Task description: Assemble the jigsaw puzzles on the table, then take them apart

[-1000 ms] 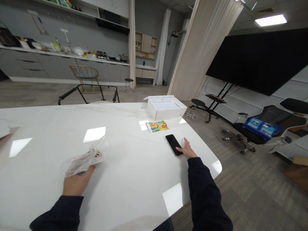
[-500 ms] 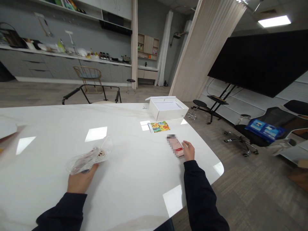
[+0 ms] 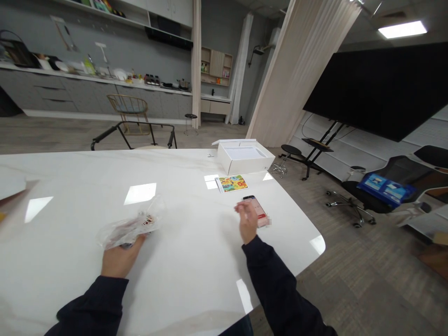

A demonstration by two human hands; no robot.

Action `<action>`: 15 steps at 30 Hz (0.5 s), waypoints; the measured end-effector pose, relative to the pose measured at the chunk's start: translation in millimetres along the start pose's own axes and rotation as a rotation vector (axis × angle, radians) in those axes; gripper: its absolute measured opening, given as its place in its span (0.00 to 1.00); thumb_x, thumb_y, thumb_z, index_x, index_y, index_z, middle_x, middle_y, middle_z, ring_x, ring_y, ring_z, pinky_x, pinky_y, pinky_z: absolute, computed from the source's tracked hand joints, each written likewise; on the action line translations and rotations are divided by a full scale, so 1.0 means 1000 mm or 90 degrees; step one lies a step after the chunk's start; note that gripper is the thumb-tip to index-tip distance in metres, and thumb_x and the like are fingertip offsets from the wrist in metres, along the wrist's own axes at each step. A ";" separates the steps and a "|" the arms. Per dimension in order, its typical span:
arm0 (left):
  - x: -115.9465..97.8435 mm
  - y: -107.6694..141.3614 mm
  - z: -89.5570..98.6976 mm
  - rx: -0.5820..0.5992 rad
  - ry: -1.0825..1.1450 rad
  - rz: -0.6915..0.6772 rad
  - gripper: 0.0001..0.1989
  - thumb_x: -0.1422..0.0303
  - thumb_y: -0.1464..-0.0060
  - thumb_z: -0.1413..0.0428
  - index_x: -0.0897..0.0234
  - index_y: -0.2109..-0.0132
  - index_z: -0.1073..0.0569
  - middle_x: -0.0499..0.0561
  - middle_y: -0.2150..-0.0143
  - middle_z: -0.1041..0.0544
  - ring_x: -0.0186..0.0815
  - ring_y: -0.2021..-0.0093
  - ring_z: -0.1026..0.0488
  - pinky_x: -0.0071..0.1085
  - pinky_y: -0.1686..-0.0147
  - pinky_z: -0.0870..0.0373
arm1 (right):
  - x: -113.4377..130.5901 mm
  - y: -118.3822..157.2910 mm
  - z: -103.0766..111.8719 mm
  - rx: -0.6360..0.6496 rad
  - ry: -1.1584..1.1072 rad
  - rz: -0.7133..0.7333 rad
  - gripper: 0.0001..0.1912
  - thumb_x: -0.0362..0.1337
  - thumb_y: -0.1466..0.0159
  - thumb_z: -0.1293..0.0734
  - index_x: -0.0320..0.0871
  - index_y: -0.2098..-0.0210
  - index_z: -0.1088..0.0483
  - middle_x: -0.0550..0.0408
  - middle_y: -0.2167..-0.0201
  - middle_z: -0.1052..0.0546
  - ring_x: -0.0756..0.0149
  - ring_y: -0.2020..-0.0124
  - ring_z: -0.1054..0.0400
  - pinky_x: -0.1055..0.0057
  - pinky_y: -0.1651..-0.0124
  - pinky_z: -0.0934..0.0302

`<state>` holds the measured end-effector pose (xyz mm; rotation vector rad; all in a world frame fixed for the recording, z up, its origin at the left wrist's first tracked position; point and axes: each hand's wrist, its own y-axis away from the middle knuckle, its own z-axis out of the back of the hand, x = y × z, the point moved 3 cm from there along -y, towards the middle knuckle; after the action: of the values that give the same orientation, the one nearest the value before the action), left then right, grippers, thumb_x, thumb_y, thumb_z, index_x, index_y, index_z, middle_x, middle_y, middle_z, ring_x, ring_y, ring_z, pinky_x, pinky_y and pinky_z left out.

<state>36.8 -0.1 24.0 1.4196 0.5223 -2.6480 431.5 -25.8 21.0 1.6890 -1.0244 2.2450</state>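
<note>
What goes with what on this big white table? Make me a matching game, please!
Things:
1. clear plastic bag
2. phone
3. picture card
4. white box

Places and looks:
A. open, at the far edge of the table
B. held in the left hand
C. colourful, lying flat near the box
D. screen lit, by the right hand

Right pairs: 1-B, 2-D, 3-C, 4-A
</note>
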 end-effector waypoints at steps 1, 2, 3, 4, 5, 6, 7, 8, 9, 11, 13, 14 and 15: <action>0.002 -0.001 0.000 0.005 0.012 -0.009 0.25 0.54 0.50 0.39 0.65 0.50 0.23 0.59 0.46 0.20 0.54 0.42 0.26 0.50 0.34 0.35 | 0.010 0.015 -0.031 0.103 -0.051 -0.017 0.10 0.43 0.30 0.38 0.46 0.59 0.28 0.53 0.66 0.21 0.60 0.65 0.26 0.61 0.56 0.30; 0.005 -0.002 -0.001 0.014 0.027 -0.023 0.25 0.53 0.51 0.38 0.65 0.50 0.23 0.60 0.48 0.20 0.54 0.43 0.26 0.51 0.35 0.34 | 0.019 0.031 -0.060 0.192 -0.091 -0.030 0.10 0.42 0.30 0.37 0.46 0.59 0.27 0.53 0.65 0.21 0.61 0.64 0.25 0.61 0.57 0.29; 0.008 -0.003 -0.002 0.029 0.044 -0.038 0.26 0.51 0.51 0.38 0.65 0.51 0.23 0.61 0.49 0.20 0.55 0.43 0.26 0.52 0.36 0.34 | 0.026 0.045 -0.087 0.253 -0.119 -0.030 0.09 0.42 0.31 0.36 0.46 0.56 0.27 0.52 0.62 0.20 0.60 0.60 0.25 0.61 0.54 0.29; 0.011 -0.002 -0.003 0.054 0.060 -0.052 0.27 0.50 0.52 0.38 0.66 0.52 0.23 0.61 0.50 0.20 0.56 0.42 0.26 0.53 0.36 0.34 | 0.032 0.058 -0.109 0.298 -0.139 -0.016 0.12 0.41 0.33 0.34 0.47 0.52 0.27 0.51 0.56 0.20 0.59 0.54 0.25 0.59 0.49 0.30; 0.013 -0.001 -0.006 0.089 0.079 -0.063 0.28 0.49 0.52 0.38 0.66 0.52 0.23 0.61 0.51 0.20 0.58 0.42 0.27 0.53 0.36 0.35 | 0.036 0.069 -0.127 0.337 -0.153 -0.004 0.21 0.41 0.36 0.30 0.48 0.44 0.30 0.49 0.45 0.24 0.57 0.44 0.29 0.58 0.43 0.32; 0.014 0.001 -0.009 0.126 0.104 -0.067 0.28 0.48 0.51 0.39 0.66 0.51 0.24 0.61 0.51 0.20 0.58 0.41 0.28 0.54 0.35 0.36 | 0.038 0.077 -0.142 0.363 -0.160 -0.010 0.32 0.42 0.39 0.27 0.48 0.37 0.35 0.47 0.37 0.30 0.55 0.37 0.35 0.55 0.38 0.36; 0.014 0.005 -0.012 0.161 0.134 -0.065 0.29 0.48 0.50 0.40 0.66 0.49 0.25 0.61 0.51 0.20 0.58 0.40 0.28 0.54 0.35 0.36 | 0.038 0.082 -0.152 0.385 -0.165 -0.022 0.39 0.43 0.41 0.25 0.49 0.33 0.40 0.47 0.32 0.35 0.54 0.32 0.40 0.54 0.34 0.40; 0.013 0.009 -0.016 0.191 0.169 -0.060 0.30 0.48 0.48 0.41 0.67 0.46 0.26 0.61 0.49 0.21 0.57 0.40 0.28 0.53 0.35 0.36 | 0.038 0.085 -0.159 0.401 -0.176 -0.034 0.43 0.44 0.42 0.24 0.49 0.32 0.43 0.47 0.31 0.38 0.54 0.31 0.43 0.53 0.32 0.43; 0.011 0.014 -0.020 0.215 0.202 -0.054 0.30 0.49 0.45 0.42 0.67 0.44 0.28 0.62 0.48 0.22 0.56 0.39 0.29 0.52 0.35 0.36 | 0.037 0.087 -0.164 0.413 -0.191 -0.051 0.44 0.45 0.43 0.24 0.49 0.31 0.43 0.47 0.31 0.36 0.53 0.31 0.42 0.53 0.31 0.44; 0.004 0.022 -0.025 0.238 0.246 -0.046 0.30 0.51 0.42 0.44 0.68 0.41 0.31 0.63 0.45 0.24 0.54 0.39 0.30 0.49 0.36 0.35 | 0.034 0.086 -0.168 0.433 -0.230 -0.092 0.39 0.48 0.43 0.24 0.48 0.35 0.37 0.49 0.39 0.29 0.54 0.39 0.33 0.55 0.35 0.39; -0.001 0.024 -0.028 0.241 0.246 -0.049 0.29 0.52 0.42 0.45 0.67 0.40 0.33 0.62 0.44 0.25 0.53 0.39 0.29 0.47 0.37 0.33 | 0.032 0.084 -0.168 0.432 -0.259 -0.144 0.33 0.49 0.44 0.24 0.48 0.42 0.32 0.51 0.47 0.24 0.57 0.50 0.27 0.59 0.44 0.32; -0.002 0.023 -0.028 0.233 0.234 -0.054 0.29 0.51 0.42 0.44 0.66 0.41 0.33 0.62 0.45 0.24 0.53 0.41 0.28 0.46 0.39 0.31 | 0.031 0.083 -0.168 0.420 -0.263 -0.164 0.32 0.49 0.45 0.23 0.47 0.45 0.30 0.52 0.50 0.23 0.59 0.54 0.27 0.61 0.48 0.31; -0.002 0.021 -0.027 0.220 0.215 -0.060 0.28 0.51 0.43 0.44 0.65 0.43 0.32 0.61 0.46 0.24 0.52 0.43 0.27 0.45 0.40 0.30 | 0.030 0.083 -0.167 0.403 -0.259 -0.176 0.31 0.48 0.46 0.22 0.47 0.47 0.30 0.52 0.52 0.23 0.60 0.56 0.27 0.62 0.51 0.31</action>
<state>64.5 -10.4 6.9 2.0071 0.1590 -2.6773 247.3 3.4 -9.3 2.4233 -0.0759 2.2151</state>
